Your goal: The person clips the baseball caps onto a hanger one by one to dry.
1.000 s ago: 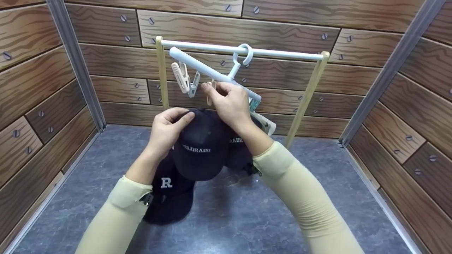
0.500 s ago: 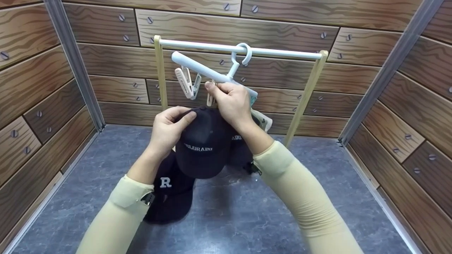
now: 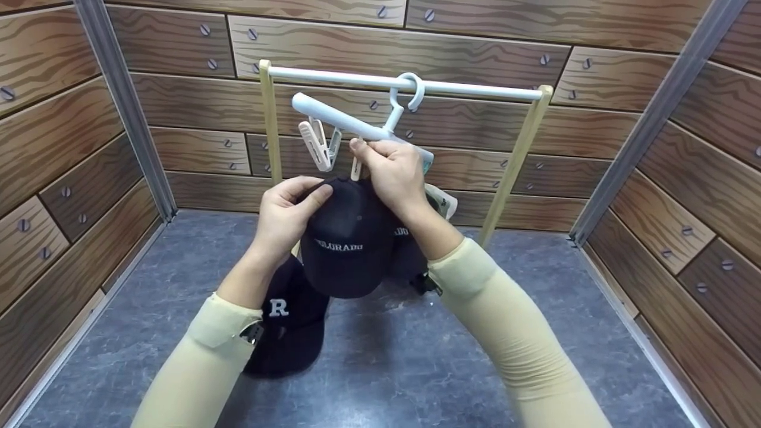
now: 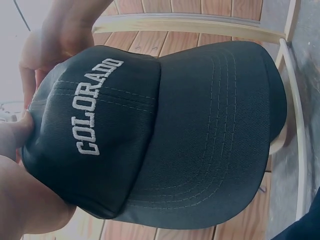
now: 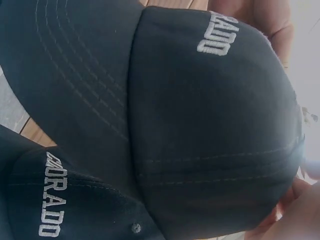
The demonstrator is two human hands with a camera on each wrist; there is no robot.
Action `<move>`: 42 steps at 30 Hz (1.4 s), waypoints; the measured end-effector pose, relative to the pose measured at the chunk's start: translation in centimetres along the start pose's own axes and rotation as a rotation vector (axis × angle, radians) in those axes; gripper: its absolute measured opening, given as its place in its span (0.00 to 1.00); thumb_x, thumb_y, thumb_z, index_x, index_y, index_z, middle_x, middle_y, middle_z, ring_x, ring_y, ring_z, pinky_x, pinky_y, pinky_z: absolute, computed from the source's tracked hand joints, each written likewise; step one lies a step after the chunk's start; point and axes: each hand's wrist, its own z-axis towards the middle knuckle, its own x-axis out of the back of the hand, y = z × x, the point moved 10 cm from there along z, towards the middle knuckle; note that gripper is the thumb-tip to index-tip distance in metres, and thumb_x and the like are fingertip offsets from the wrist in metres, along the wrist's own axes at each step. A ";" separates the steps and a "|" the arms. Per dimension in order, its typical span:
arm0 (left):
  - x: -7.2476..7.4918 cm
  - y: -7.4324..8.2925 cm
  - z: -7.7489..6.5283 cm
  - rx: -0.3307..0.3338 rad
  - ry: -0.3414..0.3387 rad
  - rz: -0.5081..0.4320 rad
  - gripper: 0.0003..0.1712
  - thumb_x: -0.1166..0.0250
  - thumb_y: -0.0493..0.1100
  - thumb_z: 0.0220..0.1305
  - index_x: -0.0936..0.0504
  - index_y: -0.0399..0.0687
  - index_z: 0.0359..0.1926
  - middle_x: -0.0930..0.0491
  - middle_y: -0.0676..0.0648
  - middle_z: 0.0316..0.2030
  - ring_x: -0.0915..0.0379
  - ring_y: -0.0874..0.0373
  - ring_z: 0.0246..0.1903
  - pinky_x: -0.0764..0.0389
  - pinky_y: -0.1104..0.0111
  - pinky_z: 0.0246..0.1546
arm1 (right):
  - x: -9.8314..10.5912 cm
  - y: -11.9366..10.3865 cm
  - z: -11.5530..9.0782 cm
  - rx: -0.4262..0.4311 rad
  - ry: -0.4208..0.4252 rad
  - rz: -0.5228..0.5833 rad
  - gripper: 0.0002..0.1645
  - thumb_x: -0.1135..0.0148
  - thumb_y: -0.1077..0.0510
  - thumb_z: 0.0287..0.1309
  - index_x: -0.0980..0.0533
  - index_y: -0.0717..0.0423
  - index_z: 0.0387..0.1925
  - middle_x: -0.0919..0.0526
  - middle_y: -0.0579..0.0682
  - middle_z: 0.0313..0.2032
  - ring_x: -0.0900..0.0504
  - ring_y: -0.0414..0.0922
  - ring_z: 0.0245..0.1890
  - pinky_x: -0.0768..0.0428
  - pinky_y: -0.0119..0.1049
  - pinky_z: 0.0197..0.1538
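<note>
A dark cap (image 3: 345,267) lettered COLORADO hangs brim down in the middle. My left hand (image 3: 279,217) pinches its crown top between thumb and fingers. With its thumb and fingertips, my right hand (image 3: 395,172) pinches a beige clothespin (image 3: 357,169) under the tilted pale blue hanger (image 3: 339,115). The clothespin's lower end is at the crown's top edge; whether it bites the fabric cannot be told. In the left wrist view the cap (image 4: 185,130) shows its front and brim. Behind it, a second COLORADO cap (image 3: 406,255) is partly hidden by my right wrist.
The hanger hooks over a white bar (image 3: 475,90) between wooden posts. Two more clothespins (image 3: 318,145) dangle at its left; a pale green and white piece (image 3: 443,199) is at its right. A dark cap with an R (image 3: 291,345) lies on the grey floor at left.
The COLORADO cap and left hand have shifted slightly up and right. The hanger's left end has dipped. The right hand and its clothespin sit a little lower, closer to the crown.
</note>
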 end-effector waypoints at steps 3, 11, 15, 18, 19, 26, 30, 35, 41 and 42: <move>0.0 0.0 0.0 -0.002 0.011 -0.009 0.10 0.26 0.39 0.64 0.12 0.35 0.41 0.13 0.43 0.37 0.19 0.55 0.36 0.17 0.67 0.37 | -0.1 0.1 0.0 -0.017 -0.007 0.028 0.15 0.29 0.44 0.62 0.09 0.46 0.25 0.18 0.45 0.16 0.22 0.41 0.25 0.27 0.34 0.34; -0.3 -0.1 0.2 -0.007 0.027 -0.027 0.11 0.27 0.39 0.64 0.12 0.34 0.41 0.13 0.43 0.36 0.18 0.55 0.34 0.17 0.67 0.35 | -0.3 0.6 0.0 -0.097 -0.015 0.119 0.14 0.28 0.47 0.62 0.09 0.52 0.30 0.12 0.44 0.25 0.20 0.44 0.28 0.25 0.33 0.35; -0.4 0.1 0.2 -0.027 0.046 -0.037 0.10 0.27 0.38 0.64 0.12 0.34 0.41 0.13 0.43 0.36 0.18 0.55 0.32 0.16 0.67 0.33 | -0.3 0.7 -0.1 -0.122 -0.023 0.145 0.14 0.28 0.48 0.62 0.09 0.53 0.30 0.12 0.45 0.26 0.20 0.50 0.30 0.25 0.33 0.34; -0.4 0.2 0.2 -0.043 0.065 -0.029 0.09 0.28 0.36 0.64 0.12 0.32 0.41 0.13 0.42 0.36 0.18 0.56 0.32 0.17 0.67 0.32 | -0.3 0.8 -0.1 -0.129 -0.023 0.135 0.14 0.28 0.48 0.62 0.09 0.54 0.31 0.12 0.44 0.27 0.20 0.48 0.31 0.25 0.33 0.35; -0.4 0.2 0.1 -0.045 0.072 -0.024 0.09 0.28 0.35 0.64 0.12 0.31 0.41 0.13 0.42 0.36 0.18 0.56 0.32 0.17 0.68 0.32 | -0.3 0.8 -0.1 -0.131 -0.022 0.131 0.14 0.28 0.48 0.62 0.09 0.54 0.31 0.12 0.44 0.27 0.20 0.46 0.30 0.25 0.33 0.35; -0.4 0.3 0.0 -0.054 0.121 -0.015 0.09 0.27 0.38 0.63 0.11 0.35 0.41 0.13 0.43 0.36 0.18 0.57 0.32 0.16 0.68 0.33 | -0.1 0.8 -0.2 -0.142 -0.022 0.113 0.12 0.28 0.47 0.61 0.09 0.50 0.29 0.13 0.42 0.27 0.24 0.38 0.30 0.27 0.33 0.36; -0.4 0.3 0.0 -0.055 0.154 -0.021 0.09 0.26 0.39 0.63 0.11 0.37 0.41 0.13 0.43 0.36 0.18 0.58 0.32 0.16 0.67 0.33 | 0.0 0.7 -0.3 -0.132 -0.024 0.106 0.13 0.28 0.46 0.62 0.09 0.48 0.28 0.11 0.43 0.29 0.21 0.37 0.34 0.26 0.32 0.40; -0.5 0.1 0.0 -0.042 0.169 -0.027 0.09 0.25 0.39 0.62 0.11 0.37 0.40 0.12 0.44 0.35 0.18 0.58 0.32 0.17 0.67 0.34 | 0.0 0.7 -0.5 -0.122 -0.035 0.117 0.13 0.28 0.46 0.62 0.09 0.49 0.29 0.10 0.43 0.31 0.18 0.36 0.37 0.25 0.31 0.44; -0.8 0.0 -0.1 -0.020 0.144 -0.037 0.11 0.26 0.40 0.63 0.11 0.36 0.41 0.13 0.43 0.35 0.19 0.57 0.31 0.17 0.67 0.33 | -0.1 0.4 -0.7 -0.094 -0.066 0.159 0.14 0.30 0.46 0.64 0.09 0.50 0.32 0.10 0.44 0.34 0.21 0.37 0.37 0.26 0.32 0.43; -0.8 0.0 -0.1 -0.017 0.139 -0.036 0.11 0.26 0.40 0.64 0.11 0.36 0.41 0.13 0.43 0.35 0.19 0.57 0.31 0.17 0.67 0.32 | -0.1 0.4 -0.8 -0.089 -0.069 0.166 0.14 0.30 0.46 0.64 0.09 0.50 0.33 0.10 0.44 0.34 0.21 0.37 0.38 0.26 0.32 0.44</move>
